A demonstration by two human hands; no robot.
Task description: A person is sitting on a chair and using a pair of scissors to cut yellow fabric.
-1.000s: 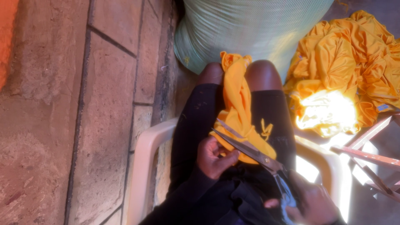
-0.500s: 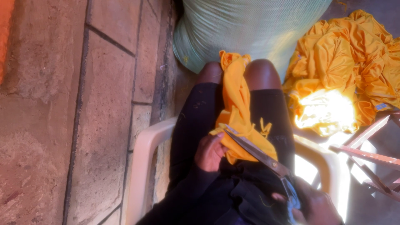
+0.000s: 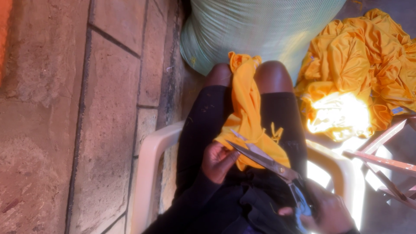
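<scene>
Far left: rough stone wall (image 3: 73, 108), big blocks with dark mortar lines, orange glow on the upper edge. Next over, white plastic chair (image 3: 147, 173), curved armrest showing, other arm washed out by glare on the far side. Pale green mesh sack (image 3: 260, 30) up top, right against the knees. Black-clad legs on the chair, bare knees poking toward the sack. Yellow cloth (image 3: 247, 112) draped down the lap between the thighs, top end bunched between the knees, lower end spread out near the hands.

Left hand (image 3: 219, 160) curled, fingers pinching the lower left edge of the cloth, thumb side up against the fabric. Scissors (image 3: 264, 158) lying slantwise across that bottom edge, blades parted just a bit, tips pointing up-left and sitting on the cloth right by the left hand, pivot down-right. Right hand (image 3: 325, 212) low in the corner, wrapped around the blue scissor handles, fingers closed through the loops, pretty blurry though.

Further right, heap of more yellow fabric (image 3: 359, 65) piled on the ground beside the sack, lower part blown out by a sun patch. Far right edge, reddish wooden frame (image 3: 381, 160), slats crossing at angles, can't tell what it belongs to.
</scene>
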